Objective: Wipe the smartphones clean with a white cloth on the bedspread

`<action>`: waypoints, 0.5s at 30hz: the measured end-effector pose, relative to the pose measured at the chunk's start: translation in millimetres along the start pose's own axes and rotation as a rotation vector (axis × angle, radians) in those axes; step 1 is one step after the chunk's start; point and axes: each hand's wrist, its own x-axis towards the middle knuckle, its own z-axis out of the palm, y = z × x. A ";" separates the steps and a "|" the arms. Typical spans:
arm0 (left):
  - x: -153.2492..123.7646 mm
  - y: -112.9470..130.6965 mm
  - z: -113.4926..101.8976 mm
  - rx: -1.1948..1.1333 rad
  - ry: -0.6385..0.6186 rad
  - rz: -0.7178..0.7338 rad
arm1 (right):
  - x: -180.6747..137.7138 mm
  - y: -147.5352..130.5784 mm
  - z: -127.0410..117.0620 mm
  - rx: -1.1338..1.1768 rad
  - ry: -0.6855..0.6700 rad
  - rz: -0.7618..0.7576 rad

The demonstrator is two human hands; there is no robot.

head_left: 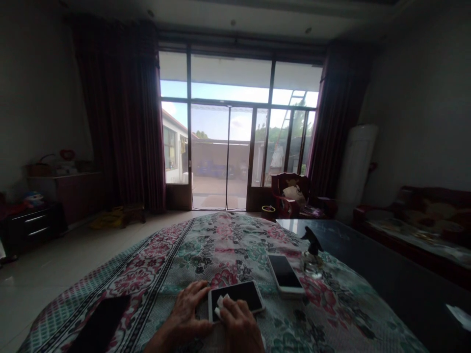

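Floor (pixel 69 255) comes first on the left, then the slanting left edge of the flowered cloth (pixel 206 255). A dark slab (pixel 101 321) lies at an angle near that edge; it's too dim for us to say what it is. Between it and our left hand (pixel 187 311) we've got a decent patch of bare cloth. The first phone (pixel 241 294) is right in front of us, and past it the cloth is open clear to the far edge. The right side is tighter: just a narrow strip before the second phone (pixel 285 273), with a spray bottle (pixel 312 257) upright near its right side. Beyond that there's a glossy dark worktop (pixel 375 264).

Headcount: one slab, two hands, one tissue wad (pixel 222 305), two phones (pale frames, dark screens up), one bottle with a black trigger head.

As for fingers, our left ones are well parted from the thumb, fingertips by the far left corner and thumb by the near one, so the first phone's left end is held between them. On our right hand (pixel 241 323) they're bunched close and bent over, pinching the tissue down onto that same screen, left of its middle. The right thumb is hidden from us.
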 end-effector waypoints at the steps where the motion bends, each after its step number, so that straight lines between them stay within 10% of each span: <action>1: -0.1 0.7 -1.1 -0.003 -0.006 -0.003 | -0.9 2.3 -5.2 -0.003 0.006 0.025; 15: 1.4 -3.8 5.2 -0.013 0.005 0.010 | -3.4 27.0 -33.3 -0.107 0.067 0.249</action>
